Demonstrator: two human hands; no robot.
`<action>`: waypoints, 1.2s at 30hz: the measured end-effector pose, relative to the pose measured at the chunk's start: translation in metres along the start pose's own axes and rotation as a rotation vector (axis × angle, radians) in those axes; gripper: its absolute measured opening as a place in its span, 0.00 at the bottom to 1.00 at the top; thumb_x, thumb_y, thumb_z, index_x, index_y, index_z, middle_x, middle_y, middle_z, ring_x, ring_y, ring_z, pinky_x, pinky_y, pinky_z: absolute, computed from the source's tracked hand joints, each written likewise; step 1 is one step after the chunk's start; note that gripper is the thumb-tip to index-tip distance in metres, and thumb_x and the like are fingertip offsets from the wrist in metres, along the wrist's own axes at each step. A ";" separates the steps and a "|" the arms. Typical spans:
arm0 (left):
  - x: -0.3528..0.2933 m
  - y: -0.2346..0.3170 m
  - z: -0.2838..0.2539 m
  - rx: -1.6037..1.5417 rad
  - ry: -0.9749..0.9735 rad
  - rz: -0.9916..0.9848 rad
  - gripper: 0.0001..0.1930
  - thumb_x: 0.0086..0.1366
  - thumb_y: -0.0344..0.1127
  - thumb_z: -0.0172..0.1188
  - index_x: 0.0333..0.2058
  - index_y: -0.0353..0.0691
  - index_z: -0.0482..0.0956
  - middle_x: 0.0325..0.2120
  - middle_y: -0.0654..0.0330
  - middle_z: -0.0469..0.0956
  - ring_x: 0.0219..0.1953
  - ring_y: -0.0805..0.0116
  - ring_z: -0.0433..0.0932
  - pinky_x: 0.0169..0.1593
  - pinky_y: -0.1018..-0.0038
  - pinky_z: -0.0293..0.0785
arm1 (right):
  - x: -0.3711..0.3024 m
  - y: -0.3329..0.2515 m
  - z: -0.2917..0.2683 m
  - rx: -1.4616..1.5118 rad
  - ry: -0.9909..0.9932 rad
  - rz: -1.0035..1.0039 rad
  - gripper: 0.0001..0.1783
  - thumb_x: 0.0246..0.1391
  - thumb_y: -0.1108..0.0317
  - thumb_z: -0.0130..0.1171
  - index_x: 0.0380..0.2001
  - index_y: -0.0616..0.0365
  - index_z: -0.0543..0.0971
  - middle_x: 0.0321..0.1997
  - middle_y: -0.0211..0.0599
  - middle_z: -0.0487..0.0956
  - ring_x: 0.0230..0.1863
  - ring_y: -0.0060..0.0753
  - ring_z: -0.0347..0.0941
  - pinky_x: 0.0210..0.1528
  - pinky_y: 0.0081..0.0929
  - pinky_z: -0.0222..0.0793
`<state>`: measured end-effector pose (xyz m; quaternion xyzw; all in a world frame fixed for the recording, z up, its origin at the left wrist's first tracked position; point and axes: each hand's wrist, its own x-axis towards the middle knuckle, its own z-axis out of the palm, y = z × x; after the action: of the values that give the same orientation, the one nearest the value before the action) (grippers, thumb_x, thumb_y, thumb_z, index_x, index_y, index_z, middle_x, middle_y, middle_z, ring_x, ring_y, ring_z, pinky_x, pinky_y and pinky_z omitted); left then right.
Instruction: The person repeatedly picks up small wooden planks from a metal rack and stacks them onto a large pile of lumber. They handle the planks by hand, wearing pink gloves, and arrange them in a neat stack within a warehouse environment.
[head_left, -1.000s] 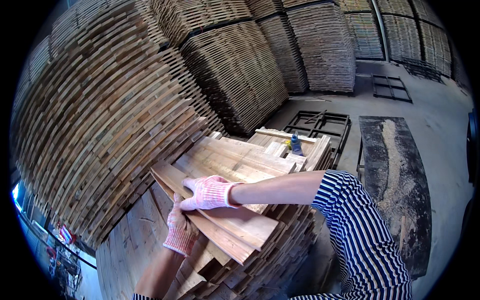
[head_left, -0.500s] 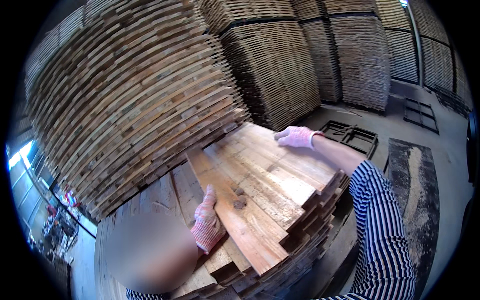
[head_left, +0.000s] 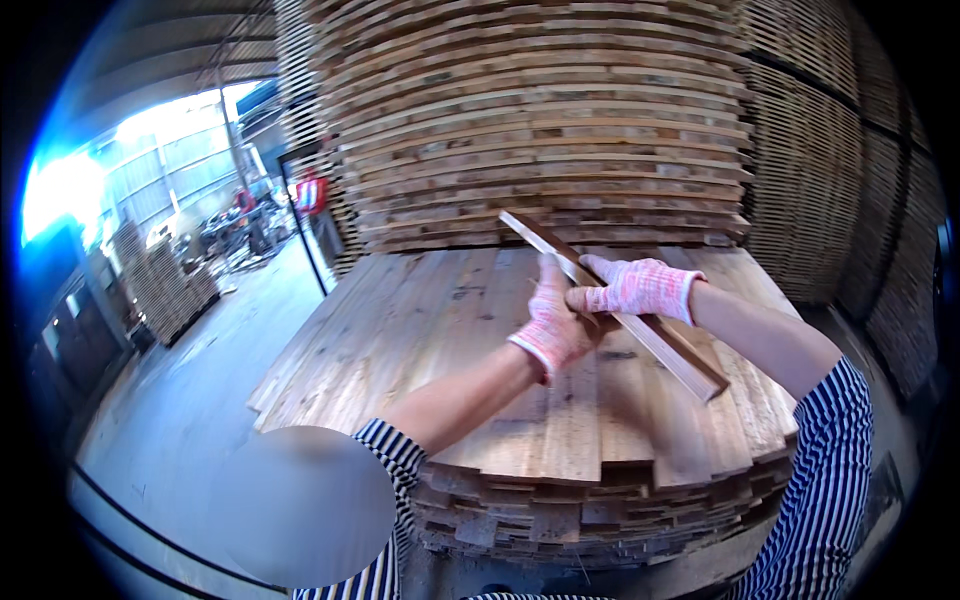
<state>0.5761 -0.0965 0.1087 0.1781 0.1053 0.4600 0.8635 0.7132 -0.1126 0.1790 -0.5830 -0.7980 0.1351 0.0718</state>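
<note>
Both of my hands wear pink-and-white knit gloves and are closed around one narrow wooden board (head_left: 665, 350). The board is lifted off the pile and turned up on its edge, slanting from far left to near right. My left hand (head_left: 560, 318) grips it near its middle, from the left side. My right hand (head_left: 642, 288) wraps over it from the right, close against the left hand. Below lies a layer of flat planks (head_left: 450, 340) set side by side on top of a stack. Some fingers are hidden behind the board and the gloves.
A tall stack of boards (head_left: 540, 130) rises directly behind the planks, with more stacks (head_left: 800, 170) to the right. The pile's near face (head_left: 540, 520) has uneven board ends. At left are concrete floor (head_left: 190, 400), a dark upright post (head_left: 303, 230) and a smaller wood stack (head_left: 165, 285).
My view has swung left. My hands, earlier apart on the planks, have come together, and a board is now held up on edge between them.
</note>
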 end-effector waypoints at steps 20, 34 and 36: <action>-0.270 0.084 -0.083 2.649 -0.203 0.356 0.44 0.68 0.67 0.42 0.68 0.35 0.55 0.66 0.40 0.60 0.69 0.38 0.56 0.69 0.44 0.49 | 0.344 -0.151 0.118 -0.432 -0.005 -0.401 0.35 0.64 0.44 0.47 0.73 0.27 0.56 0.71 0.49 0.64 0.68 0.61 0.62 0.70 0.50 0.57; -0.280 0.091 -0.116 2.072 -0.526 0.989 0.25 0.58 0.50 0.62 0.47 0.39 0.72 0.46 0.52 0.73 0.51 0.50 0.71 0.56 0.56 0.66 | 0.110 -0.266 0.094 -0.451 0.151 -0.448 0.44 0.58 0.45 0.59 0.74 0.37 0.54 0.78 0.53 0.45 0.75 0.58 0.51 0.69 0.46 0.59; -0.305 0.109 -0.120 1.664 -0.888 1.239 0.18 0.56 0.45 0.63 0.40 0.41 0.73 0.40 0.54 0.74 0.44 0.51 0.73 0.47 0.58 0.71 | 0.063 -0.305 0.092 -0.426 0.279 -0.517 0.48 0.51 0.58 0.67 0.73 0.37 0.55 0.79 0.45 0.49 0.74 0.52 0.55 0.67 0.43 0.63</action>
<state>0.2829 -0.2694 0.0490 0.8674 -0.0437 0.4920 0.0604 0.3911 -0.1515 0.1803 -0.3765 -0.9118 -0.1377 0.0886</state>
